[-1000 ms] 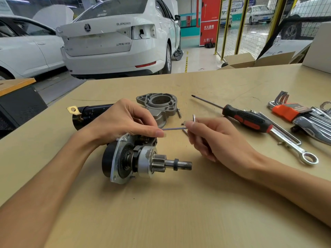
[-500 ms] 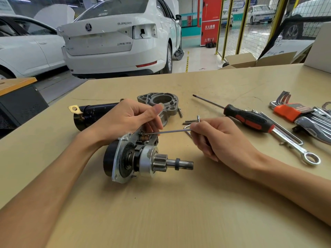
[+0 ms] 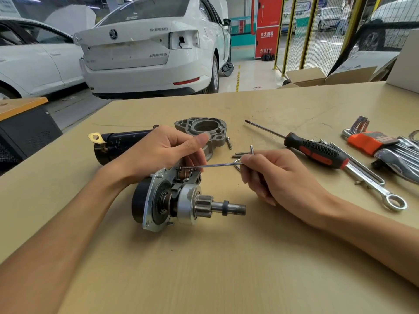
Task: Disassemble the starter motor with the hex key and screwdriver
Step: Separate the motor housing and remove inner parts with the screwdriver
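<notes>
Starter motor [image 3: 181, 200] lay on desk [image 3: 226, 268], left hand [image 3: 158, 152] gripping its top. Right hand [image 3: 276, 175] pinched hex key [image 3: 213, 165], tip at motor. Behind: grey housing [image 3: 204, 130], loose bolts [image 3: 240, 154]. Screwdriver [image 3: 315, 150], wrench [image 3: 374, 184], key set [image 3: 371, 141] lay right.

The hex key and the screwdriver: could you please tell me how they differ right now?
The hex key is pinched in the right hand, its tip at the starter motor; the screwdriver lies untouched on the table. The hex key is bare bent steel; the screwdriver has a black-and-red handle. The hex key's shaft lies level across the picture; the screwdriver lies slanted. Both have slim metal shafts.
</notes>
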`<state>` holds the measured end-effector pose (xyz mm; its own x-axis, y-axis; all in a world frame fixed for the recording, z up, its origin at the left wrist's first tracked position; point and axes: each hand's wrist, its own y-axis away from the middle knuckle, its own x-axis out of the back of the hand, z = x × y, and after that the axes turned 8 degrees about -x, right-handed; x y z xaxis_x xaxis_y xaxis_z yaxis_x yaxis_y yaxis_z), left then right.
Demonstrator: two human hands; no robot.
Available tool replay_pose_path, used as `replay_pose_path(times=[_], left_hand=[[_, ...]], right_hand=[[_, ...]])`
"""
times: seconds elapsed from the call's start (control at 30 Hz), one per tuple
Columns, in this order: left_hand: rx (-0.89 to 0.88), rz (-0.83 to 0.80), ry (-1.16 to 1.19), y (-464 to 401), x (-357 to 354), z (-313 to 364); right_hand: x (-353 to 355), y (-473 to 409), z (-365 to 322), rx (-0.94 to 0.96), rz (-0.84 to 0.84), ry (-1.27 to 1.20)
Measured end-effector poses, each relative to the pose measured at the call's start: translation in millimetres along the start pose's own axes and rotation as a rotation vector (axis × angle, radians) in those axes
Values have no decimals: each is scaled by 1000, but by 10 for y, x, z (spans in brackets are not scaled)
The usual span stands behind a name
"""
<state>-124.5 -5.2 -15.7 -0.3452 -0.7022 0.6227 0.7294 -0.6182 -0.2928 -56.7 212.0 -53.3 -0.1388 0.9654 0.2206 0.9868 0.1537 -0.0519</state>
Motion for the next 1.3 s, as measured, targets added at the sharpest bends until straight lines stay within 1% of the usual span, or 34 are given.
replay_pose_path(times=[0.2, 0.37, 0.6, 0.7, 0.87, 1.1, 1.3], left_hand=[[-5, -5, -9, 3, 2, -1], [-6, -51, 6, 13, 41, -10], [-3, -181, 31, 22, 113, 23], [7, -178, 42, 13, 124, 17], [1, -173, 67, 13, 132, 7], [18, -179, 8, 7, 161, 4], [11, -206, 28, 34, 168, -12]], right_hand=[[19, 4, -12, -10, -26, 11], [55, 13, -23, -26, -71, 27], [59, -9, 13, -16, -111, 60], [42, 2, 11, 0, -89, 47], [26, 7, -45, -22, -66, -84], [50, -17, -16, -77, -103, -104], [60, -53, 4, -83, -137, -110]])
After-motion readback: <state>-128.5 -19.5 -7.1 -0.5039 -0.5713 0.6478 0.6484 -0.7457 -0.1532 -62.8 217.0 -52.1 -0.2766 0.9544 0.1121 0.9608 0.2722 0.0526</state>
